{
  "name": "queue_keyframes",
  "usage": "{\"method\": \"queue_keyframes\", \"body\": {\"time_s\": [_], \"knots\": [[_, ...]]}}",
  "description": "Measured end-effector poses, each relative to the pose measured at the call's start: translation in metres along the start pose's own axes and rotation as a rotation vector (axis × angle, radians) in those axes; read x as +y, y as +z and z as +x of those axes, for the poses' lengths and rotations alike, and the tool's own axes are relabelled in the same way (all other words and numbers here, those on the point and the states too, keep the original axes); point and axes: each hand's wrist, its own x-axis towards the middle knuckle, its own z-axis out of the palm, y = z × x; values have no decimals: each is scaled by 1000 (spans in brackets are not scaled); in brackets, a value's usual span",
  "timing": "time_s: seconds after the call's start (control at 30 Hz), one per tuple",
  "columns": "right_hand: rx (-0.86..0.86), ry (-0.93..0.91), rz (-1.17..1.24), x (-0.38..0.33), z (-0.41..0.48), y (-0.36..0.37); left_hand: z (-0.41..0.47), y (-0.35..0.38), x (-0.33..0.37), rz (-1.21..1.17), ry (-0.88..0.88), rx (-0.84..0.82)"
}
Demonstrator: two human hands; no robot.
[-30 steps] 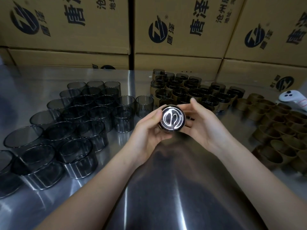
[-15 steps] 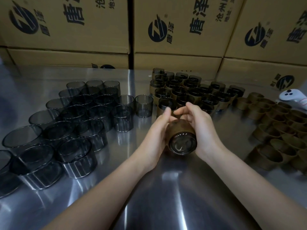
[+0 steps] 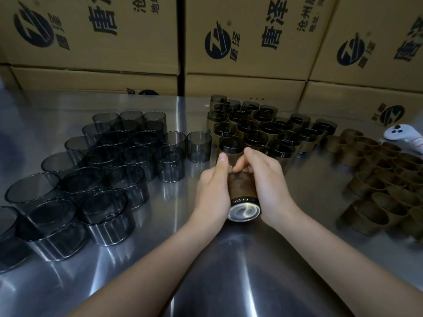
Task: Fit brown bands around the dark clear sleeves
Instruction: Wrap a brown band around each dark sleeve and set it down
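Currently both hands, left hand (image 3: 214, 191) and right hand (image 3: 269, 186), curl their fingers around one banded sleeve (image 3: 243, 191), lying tilted before the banded sleeves (image 3: 263, 129).

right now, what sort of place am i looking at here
Most likely a small factory or packing workshop. Stacked printed cartons line the back, and the steel table carries batches of dark clear sleeves and loose brown bands. The left hand and right hand grip one banded sleeve.

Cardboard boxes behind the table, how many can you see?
6 cardboard boxes, stacked in two rows: upper left box, upper middle box, upper right box, lower left box, lower middle box, lower right box. More may be hidden beyond the frame.
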Motion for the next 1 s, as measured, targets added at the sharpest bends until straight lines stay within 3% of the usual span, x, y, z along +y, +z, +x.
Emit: {"method": "queue_keyframes", "body": {"time_s": [0.63, 1.0], "knots": [[6, -166, -93, -3, -2, -2, -3, -2, -1, 3, 99, -55], [-13, -281, -76, 9, 3, -12, 5, -4, -9, -72, 125, -175]]}}
